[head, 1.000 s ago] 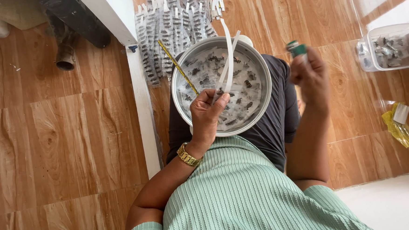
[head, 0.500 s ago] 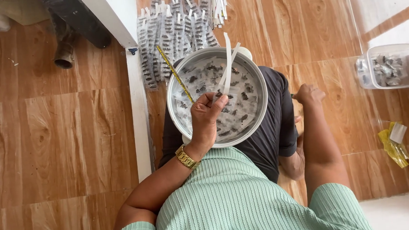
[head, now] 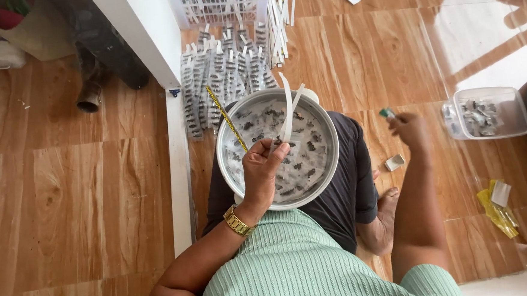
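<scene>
The left hand [head: 263, 166] is held over the round metal basin [head: 277, 148] on the lap, fingers pinched on thin white strips [head: 288, 110] that rise above the basin's middle. The right hand [head: 412, 132] is raised to the right of the basin, closed around a small green-capped tube [head: 386, 113]. The strips are judged light, limp and easily creased, best taken near the lower ends; rows of filled strips [head: 224, 78] lie on the floor beyond the basin.
</scene>
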